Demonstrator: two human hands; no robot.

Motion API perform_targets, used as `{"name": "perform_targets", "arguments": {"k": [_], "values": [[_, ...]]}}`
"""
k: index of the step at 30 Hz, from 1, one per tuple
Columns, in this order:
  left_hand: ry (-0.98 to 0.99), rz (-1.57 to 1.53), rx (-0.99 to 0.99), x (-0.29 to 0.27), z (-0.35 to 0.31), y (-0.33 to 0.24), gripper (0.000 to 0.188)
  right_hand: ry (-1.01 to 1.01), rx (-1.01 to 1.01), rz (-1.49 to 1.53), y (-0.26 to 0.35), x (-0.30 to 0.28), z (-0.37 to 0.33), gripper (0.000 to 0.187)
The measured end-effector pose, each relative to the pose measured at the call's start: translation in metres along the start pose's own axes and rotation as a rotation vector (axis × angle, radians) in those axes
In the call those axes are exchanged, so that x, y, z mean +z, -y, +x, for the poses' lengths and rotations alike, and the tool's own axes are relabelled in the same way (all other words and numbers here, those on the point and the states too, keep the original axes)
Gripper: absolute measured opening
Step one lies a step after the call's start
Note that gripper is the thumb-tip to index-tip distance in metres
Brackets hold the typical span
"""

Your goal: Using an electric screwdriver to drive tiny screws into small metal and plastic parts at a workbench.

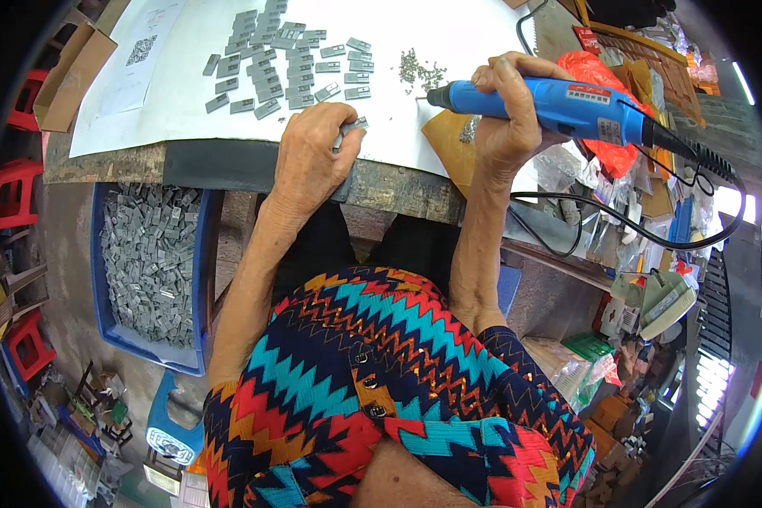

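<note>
My left hand (317, 152) is near the table's front edge, its fingers closed on a small grey block (353, 127) that looks like a pencil sharpener. My right hand (513, 114) is wrapped round a blue electric screwdriver (559, 108), held level with its thin bit pointing left. The bit is apart from the block. Beyond my left hand lie rows of similar grey blocks (299, 74), each with a dark patch. Tiny loose screws (419, 71) are scattered on the white sheet (178, 110), just past the screwdriver's tip. The palm sides of both hands are hidden.
A blue bin (97, 279) full of grey blocks stands below the table at left. Beside the right wrist lies brown paper (450, 144) with small metal bits. The screwdriver's black cable (652, 241) loops at right, near a red plastic bag (605, 157). An open carton (72, 76) is at far left.
</note>
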State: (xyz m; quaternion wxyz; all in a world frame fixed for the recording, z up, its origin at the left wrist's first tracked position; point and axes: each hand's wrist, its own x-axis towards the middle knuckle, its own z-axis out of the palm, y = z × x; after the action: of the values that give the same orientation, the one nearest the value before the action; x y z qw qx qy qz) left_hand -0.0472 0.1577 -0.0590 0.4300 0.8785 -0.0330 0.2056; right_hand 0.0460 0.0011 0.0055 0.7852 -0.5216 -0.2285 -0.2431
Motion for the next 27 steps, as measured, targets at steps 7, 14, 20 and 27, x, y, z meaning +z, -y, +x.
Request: {"name": "perform_targets", "arguments": {"k": [7, 14, 20, 27], "values": [[-0.027, -0.015, 0.024, -0.003, -0.002, 0.003, 0.014, -0.030, 0.027, 0.050, 0.008, 0.008, -0.003, 0.023], [-0.084, 0.071, 0.150, -0.009, -0.008, -0.004, 0.016, -0.027, 0.151, 0.073, 0.017, 0.003, -0.010, 0.031], [-0.216, 0.178, 0.073, -0.053, -0.030, 0.001, 0.016, -0.002, 0.173, 0.069, 0.024, 0.007, -0.013, 0.024], [-0.371, 0.296, -0.448, -0.139, -0.113, 0.035, 0.015, 0.014, 0.138, 0.061, 0.024, 0.013, -0.015, 0.022]]}}
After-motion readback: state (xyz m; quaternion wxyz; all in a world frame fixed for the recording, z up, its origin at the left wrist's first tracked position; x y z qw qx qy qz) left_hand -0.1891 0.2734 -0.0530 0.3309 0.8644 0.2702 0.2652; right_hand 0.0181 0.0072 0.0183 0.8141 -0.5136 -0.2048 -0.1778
